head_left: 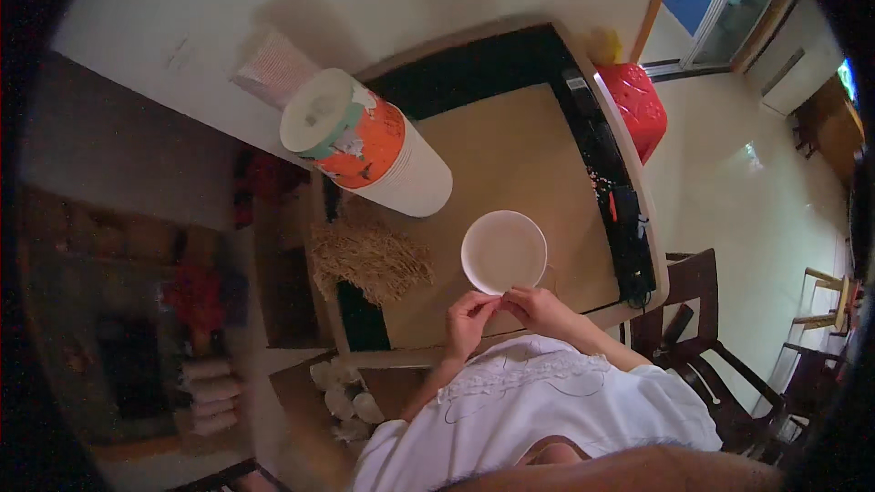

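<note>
We judge the work to be under way at the fingertips: the left grip [466, 328] and right grip [538, 308] meet in front of the body, each with fingers bunched as if pinching, but we cannot tell how tightly they close or what, if anything, they have hold of. The white bowl [504, 251] is set out directly beyond both grips, its near rim at the fingertips; contact cannot be confirmed. We see no contents in it, so any filling appears not yet done. The loose heap of straw-like fibre [374, 255] lies beyond and left of the left grip, apart from the bowl, and we judge it to be unused stock. Its strands are tan, dry, thin and tangled. Farther beyond the left grip, we note a tall stack of containers [424, 178], white, round and ridged, wrapped with an orange label. Under the bowl, a flat, matt tan sheet [501, 155] covers the middle of the table [658, 287], which has a pale, rounded rim and a dark green surface.
</note>
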